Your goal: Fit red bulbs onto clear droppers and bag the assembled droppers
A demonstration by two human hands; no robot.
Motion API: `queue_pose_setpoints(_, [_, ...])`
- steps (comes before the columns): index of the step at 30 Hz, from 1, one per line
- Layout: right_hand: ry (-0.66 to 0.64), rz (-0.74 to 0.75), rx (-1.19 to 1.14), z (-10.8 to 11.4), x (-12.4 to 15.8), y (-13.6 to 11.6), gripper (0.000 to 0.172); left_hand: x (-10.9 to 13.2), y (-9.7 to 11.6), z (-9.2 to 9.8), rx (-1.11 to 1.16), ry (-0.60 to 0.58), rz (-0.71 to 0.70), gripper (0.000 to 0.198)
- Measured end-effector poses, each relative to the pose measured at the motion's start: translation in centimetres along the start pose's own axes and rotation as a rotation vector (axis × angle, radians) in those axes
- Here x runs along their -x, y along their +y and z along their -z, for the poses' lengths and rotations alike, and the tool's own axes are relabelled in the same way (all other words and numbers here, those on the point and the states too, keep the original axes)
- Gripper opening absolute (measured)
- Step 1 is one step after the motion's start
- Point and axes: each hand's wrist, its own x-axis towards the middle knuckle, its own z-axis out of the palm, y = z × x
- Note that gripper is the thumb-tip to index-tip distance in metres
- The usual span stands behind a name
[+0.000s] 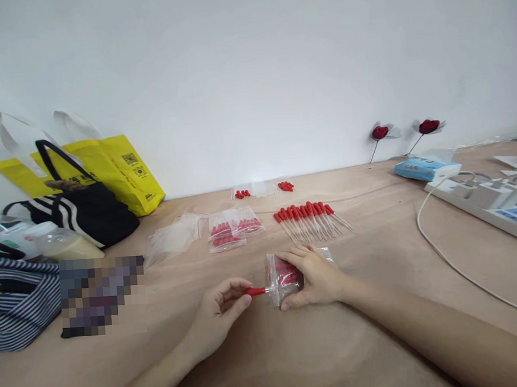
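Observation:
Pinched by its red rubber bulb between thumb and fingers of my left hand (pixel 226 309) is a glass dropper (pixel 258 291). Its clear tube points right, into the mouth of a clear zip bag (pixel 272 274). My right hand (pixel 318 274) grips that bag on the table, thumb at the near edge and fingers over the far side. More red bulbs show inside the bag, partly hidden by the hand. Just beyond it lies a fanned row of droppers (pixel 306 214), red bulbs pointing away. Filled zip bags (pixel 234 227) with red-bulbed droppers lie left of the row.
Flat clear bags (pixel 173 236) lie at left. Small red bulbs (pixel 286 186) and clear tubes rest by the wall. A yellow bag (pixel 130 178), black bag (pixel 102 212) and striped bag (pixel 24 307) stand left. At right are a blue tissue pack (pixel 419 168), power strip (pixel 487 214) and white cable (pixel 442 258).

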Motion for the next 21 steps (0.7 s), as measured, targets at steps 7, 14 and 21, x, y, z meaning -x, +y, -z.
queue_pose_setpoints(7, [0.013, 0.013, -0.014, 0.0, -0.1, 0.0, 0.081, -1.4, 0.9, -2.0, -0.076, -0.206, -0.045, 0.015])
queue_pose_setpoints(14, [0.020, 0.032, -0.015, -0.1, -0.2, 0.0, 0.081, -2.4, 1.0, -2.7, -0.074, -0.212, -0.069, 0.013])
queue_pose_setpoints(21, [0.022, 0.060, 0.006, -0.4, -0.3, 0.1, 0.080, -2.8, 0.7, -3.7, -0.258, -0.110, -0.103, 0.013])
